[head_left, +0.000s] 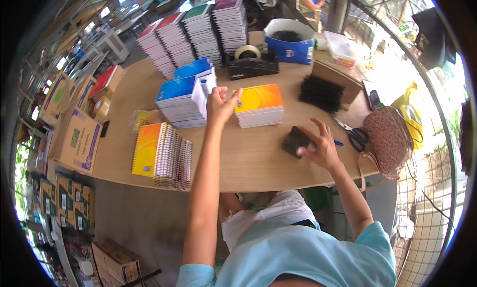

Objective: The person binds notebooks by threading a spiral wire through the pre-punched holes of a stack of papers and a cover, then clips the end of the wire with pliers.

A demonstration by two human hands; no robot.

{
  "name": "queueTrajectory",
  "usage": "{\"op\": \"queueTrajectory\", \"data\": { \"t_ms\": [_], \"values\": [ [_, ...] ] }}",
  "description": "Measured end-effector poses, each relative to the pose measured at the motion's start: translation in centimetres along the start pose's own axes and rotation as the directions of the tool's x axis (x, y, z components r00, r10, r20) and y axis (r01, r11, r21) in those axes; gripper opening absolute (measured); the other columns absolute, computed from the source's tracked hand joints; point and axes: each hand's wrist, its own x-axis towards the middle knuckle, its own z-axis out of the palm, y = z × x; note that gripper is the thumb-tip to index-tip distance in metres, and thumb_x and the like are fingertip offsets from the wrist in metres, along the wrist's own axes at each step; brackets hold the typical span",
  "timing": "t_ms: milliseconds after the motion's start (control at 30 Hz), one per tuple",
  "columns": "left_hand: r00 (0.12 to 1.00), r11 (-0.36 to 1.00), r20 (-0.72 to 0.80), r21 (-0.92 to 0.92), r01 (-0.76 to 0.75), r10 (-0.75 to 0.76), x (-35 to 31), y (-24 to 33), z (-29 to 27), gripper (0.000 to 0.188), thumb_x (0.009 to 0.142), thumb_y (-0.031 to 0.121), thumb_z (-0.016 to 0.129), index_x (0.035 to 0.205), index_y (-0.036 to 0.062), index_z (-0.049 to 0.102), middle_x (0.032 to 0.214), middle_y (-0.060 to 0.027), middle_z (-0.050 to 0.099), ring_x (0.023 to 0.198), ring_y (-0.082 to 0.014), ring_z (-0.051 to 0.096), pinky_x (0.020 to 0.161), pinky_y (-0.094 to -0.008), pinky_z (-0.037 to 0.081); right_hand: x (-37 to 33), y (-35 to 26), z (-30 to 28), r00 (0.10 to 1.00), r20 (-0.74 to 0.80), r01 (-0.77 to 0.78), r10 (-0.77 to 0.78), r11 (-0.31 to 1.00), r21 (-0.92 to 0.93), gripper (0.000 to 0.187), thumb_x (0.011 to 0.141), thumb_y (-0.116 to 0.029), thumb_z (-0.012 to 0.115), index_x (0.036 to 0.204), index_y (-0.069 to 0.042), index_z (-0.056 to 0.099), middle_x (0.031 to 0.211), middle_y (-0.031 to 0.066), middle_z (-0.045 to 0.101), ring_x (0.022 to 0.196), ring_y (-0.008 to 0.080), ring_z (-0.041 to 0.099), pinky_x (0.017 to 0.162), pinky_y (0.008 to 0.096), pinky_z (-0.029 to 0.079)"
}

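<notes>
My left hand (221, 107) is raised between a stack of blue-covered notebooks (181, 103) and a stack of yellow-orange notebooks (259, 105). Its thumb and fingers are apart, with nothing visible between them. My right hand (322, 147) hovers at a small dark block (293, 141), fingers spread; its thumb overlaps the block's edge, and I cannot tell whether they touch. Spiral-bound notebooks with yellow-orange covers (149, 150) stand in a row at the front left of the table.
Tall notebook stacks (201, 36) rise at the back of the table (243, 160). Beside them are a black tape dispenser (252, 66) and a blue tub (289, 46). To the right lie black bristly strips (322, 93), scissors (355, 135) and a patterned pouch (387, 138). Cardboard boxes (77, 140) stand left.
</notes>
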Motion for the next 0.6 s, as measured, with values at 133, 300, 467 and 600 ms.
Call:
{"op": "queueTrajectory", "data": {
  "t_ms": [133,300,467,600],
  "values": [
    [0.969,0.978,0.247,-0.201,0.047,0.004,4.7,-4.3,0.9,0.036,0.077,0.018,0.087,0.099,-0.0025,0.069,0.082,-0.0093,0.072,0.072,-0.0159,0.068,0.063,-0.03,0.054,3.7,5.5,1.5,0.986,-0.111,-0.119,0.124,0.992,0.047,0.038,0.077,-0.022,0.081,0.111,-0.01,0.069,0.12,0.0139,0.059,0.113,0.0356,0.055,0.092,0.0497,0.048],
    [0.937,0.955,0.29,-0.162,0.248,-0.194,5.0,-2.2,1.0,0.042,0.079,0.009,0.084,0.112,-0.0028,0.059,0.093,-0.0151,0.07,0.08,-0.0219,0.072,0.062,-0.0344,0.06,8.8,9.7,3.9,0.983,-0.185,-0.038,0.011,0.989,-0.145,0.024,0.075,-0.012,0.077,0.098,-0.01,0.068,0.105,0.0073,0.058,0.105,0.0295,0.055,0.085,0.0479,0.048],
    [0.899,0.943,0.38,-0.159,0.294,-0.216,5.1,-0.7,1.6,0.048,0.077,0.012,0.088,0.11,-0.007,0.058,0.099,-0.019,0.068,0.083,-0.0232,0.072,0.064,-0.0366,0.063,10.4,12.9,5.8,0.977,-0.14,0.09,-0.159,0.909,-0.406,0.028,0.075,-0.016,0.075,0.102,-0.013,0.065,0.102,0.0024,0.057,0.106,0.0244,0.054,0.086,0.0457,0.044],
    [0.891,0.96,0.424,-0.14,0.241,-0.162,7.3,-2.6,1.0,0.037,0.075,0.009,0.088,0.098,-0.0064,0.064,0.088,-0.0187,0.072,0.073,-0.0239,0.073,0.062,-0.0364,0.062,10.4,11.7,5.8,0.948,-0.21,0.157,-0.24,0.924,-0.35,0.02,0.085,-0.015,0.068,0.103,-0.013,0.061,0.098,0.0033,0.058,0.101,0.0236,0.057,0.086,0.0448,0.044]
  ]
}}
